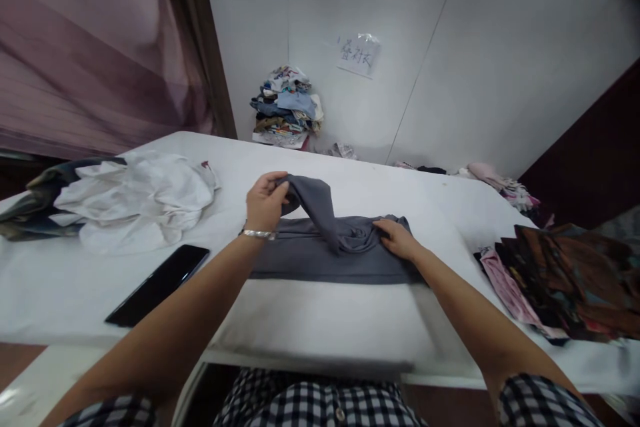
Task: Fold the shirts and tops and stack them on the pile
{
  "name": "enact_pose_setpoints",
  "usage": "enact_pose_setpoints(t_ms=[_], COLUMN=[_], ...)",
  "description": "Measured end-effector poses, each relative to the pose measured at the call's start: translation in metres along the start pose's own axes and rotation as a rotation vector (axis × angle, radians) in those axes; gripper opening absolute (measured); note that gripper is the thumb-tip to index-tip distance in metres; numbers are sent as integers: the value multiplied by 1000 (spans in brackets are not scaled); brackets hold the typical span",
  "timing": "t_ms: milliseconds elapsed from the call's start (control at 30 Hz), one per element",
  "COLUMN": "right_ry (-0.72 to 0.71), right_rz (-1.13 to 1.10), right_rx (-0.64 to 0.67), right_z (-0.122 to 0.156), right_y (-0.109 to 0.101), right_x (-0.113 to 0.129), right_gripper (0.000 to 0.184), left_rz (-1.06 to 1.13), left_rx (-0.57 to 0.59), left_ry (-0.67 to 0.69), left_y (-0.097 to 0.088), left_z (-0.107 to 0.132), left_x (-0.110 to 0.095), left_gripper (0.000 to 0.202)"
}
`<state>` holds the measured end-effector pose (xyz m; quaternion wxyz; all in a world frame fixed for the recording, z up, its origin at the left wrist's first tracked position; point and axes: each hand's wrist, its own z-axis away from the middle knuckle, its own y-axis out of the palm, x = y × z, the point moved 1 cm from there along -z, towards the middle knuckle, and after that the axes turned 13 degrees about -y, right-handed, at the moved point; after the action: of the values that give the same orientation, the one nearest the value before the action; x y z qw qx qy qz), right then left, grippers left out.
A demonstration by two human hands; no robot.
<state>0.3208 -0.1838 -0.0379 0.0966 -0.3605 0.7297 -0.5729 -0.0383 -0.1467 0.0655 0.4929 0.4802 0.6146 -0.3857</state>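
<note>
A dark grey garment (pixel 330 268) lies folded into a long band across the white table in front of me; what kind of garment it is cannot be made out. My left hand (pixel 267 199) pinches one part of it between thumb and fingers and holds that part raised above the band, so the cloth hangs in a curved flap. At the band's right end, my right hand (pixel 397 239) grips the bunched cloth, its fingertips partly hidden in the folds. Twisted, wrinkled fabric lies between the two hands.
On the white table (pixel 320 327), a black phone-like slab (pixel 157 285) and a crumpled white garment (pixel 150 197) lie left. Stacked dark and brown clothes (pixel 575 273) sit right. Behind the table rises a clothes pile (pixel 287 107), near a wall with a paper sign (pixel 359 55).
</note>
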Motion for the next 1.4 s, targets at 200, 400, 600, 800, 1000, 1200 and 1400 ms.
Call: enact_pose_setpoints(t_ms=[200,400,600,800,1000,1200,1400], right_ry=[-33,-40,227,268,295,379,408], right_rz=[-77,-161,-403,-452,-504,-575,-645], right_rx=[-32,-82,-323,-404,-381,-223,-222], right_z=[5,-9,-9,-10,-11,-4,0], right_y=[0,11,2,-5,-6,-12,-21], right_x=[24,31,22,17,14,19,18], right_gripper=[61,28,25,22,20,33,19], left_rz=[-347,-168,567,486,-504,-696,345], left_rx=[-107,-146,140,185,306,457,369], left_ry=[458,359,-259,-586,-478,-356,-416], left_y=[-40,-49,-60,-77,-94,-98,-105], left_z=[41,45,26,16,14,20,-2], left_x=[-11,-21,-26,7,56,55,25], left_gripper=[34,27,41,52,79,19,22])
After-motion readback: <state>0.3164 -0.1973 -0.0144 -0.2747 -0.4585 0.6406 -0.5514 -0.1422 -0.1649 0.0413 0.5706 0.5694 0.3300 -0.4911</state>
